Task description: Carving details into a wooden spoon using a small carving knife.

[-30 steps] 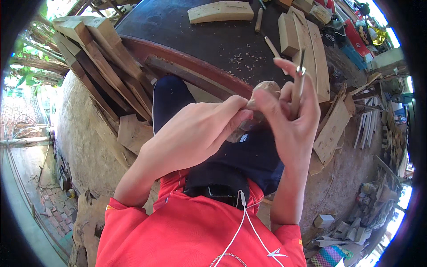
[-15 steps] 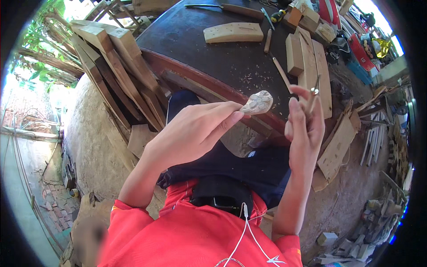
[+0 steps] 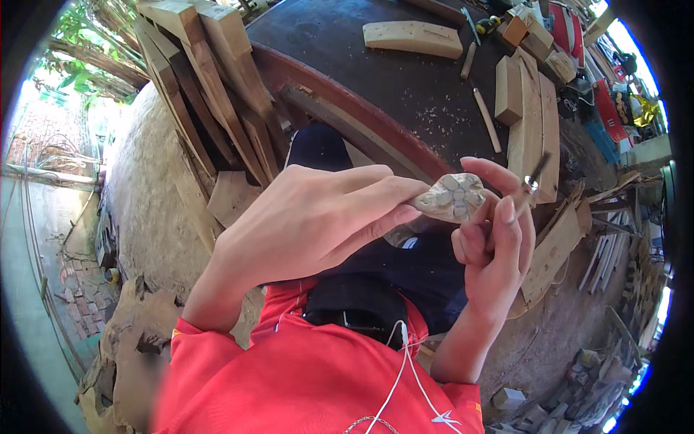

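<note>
A small, pale carved piece (image 3: 454,197) with a flower pattern cut into its face is pinched by its narrow end between the thumb and fingers of my left hand (image 3: 311,220). Its broad end lies right beside the fingers of my right hand (image 3: 500,242); whether they touch cannot be told. That hand is closed around a slim carving chisel (image 3: 533,179), whose dark blade and shiny metal collar stick out above the fingers. Most of its handle is hidden in the grip. Both hands are raised over my lap, before the table edge.
Wood shavings lie on the dark table (image 3: 340,65), with a curved wooden block (image 3: 412,39), wooden-handled tools (image 3: 486,119) and several wood pieces (image 3: 528,123). Long timbers (image 3: 210,79) lean at left. Boards (image 3: 553,260) stand at right. A white cable (image 3: 394,372) hangs over my shirt.
The carved piece has come closer to my right hand, and its flower face shows more fully. The chisel's blade is seen more plainly. The whole view has shifted a little.
</note>
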A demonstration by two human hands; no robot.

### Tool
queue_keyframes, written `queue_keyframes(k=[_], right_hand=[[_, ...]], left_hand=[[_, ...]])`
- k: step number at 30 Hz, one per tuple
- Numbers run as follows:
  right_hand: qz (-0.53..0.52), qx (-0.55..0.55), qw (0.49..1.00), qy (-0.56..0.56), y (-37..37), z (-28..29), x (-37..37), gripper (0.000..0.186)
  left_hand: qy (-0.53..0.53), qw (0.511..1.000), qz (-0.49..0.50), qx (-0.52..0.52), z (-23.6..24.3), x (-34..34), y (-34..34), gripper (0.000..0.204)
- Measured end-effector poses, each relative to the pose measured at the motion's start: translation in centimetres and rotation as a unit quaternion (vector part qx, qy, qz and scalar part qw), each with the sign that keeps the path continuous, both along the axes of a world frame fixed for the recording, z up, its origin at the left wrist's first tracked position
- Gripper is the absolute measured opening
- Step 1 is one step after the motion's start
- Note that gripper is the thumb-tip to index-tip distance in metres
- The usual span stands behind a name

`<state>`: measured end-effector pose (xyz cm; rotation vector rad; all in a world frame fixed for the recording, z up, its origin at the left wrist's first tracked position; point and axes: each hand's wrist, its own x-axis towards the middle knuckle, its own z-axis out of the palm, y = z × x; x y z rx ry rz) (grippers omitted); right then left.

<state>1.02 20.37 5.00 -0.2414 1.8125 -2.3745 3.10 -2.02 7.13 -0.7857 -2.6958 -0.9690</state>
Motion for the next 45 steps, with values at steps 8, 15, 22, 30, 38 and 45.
queue_keyframes(k=[8, 15, 22, 30, 38, 45], right_hand=[[-0.008, 0.05, 0.999, 0.017, 0.0, 0.5, 0.8, 0.046], [-0.022, 0.168, 0.985, 0.038, -0.4, -0.3, 0.4, 0.038], [-0.085, 0.28, 0.954, 0.064, -0.8, -2.8, 0.0, 0.021], [-0.088, 0.308, 0.945, 0.071, -0.1, -4.6, -0.3, 0.02], [-0.072, 0.377, 0.92, 0.077, 0.4, -4.9, 0.1, 0.03], [-0.194, 0.577, 0.765, 0.211, 0.9, -4.8, -1.5, 0.041]], left_hand=[[0.032, 0.999, 0.004, -0.003, -0.6, 0.0, 0.2, 0.022], [0.013, 0.999, 0.033, 0.028, -1.9, 0.0, -0.3, 0.021], [-0.019, 0.995, 0.084, -0.054, -3.7, -0.8, -1.4, 0.015], [-0.012, 0.994, 0.111, -0.022, -5.1, -2.4, -1.7, 0.017], [0.044, 0.992, 0.116, -0.025, -5.8, -7.0, -1.2, 0.011], [0.096, 0.989, 0.097, -0.059, -6.0, -11.2, -1.3, 0.017]])
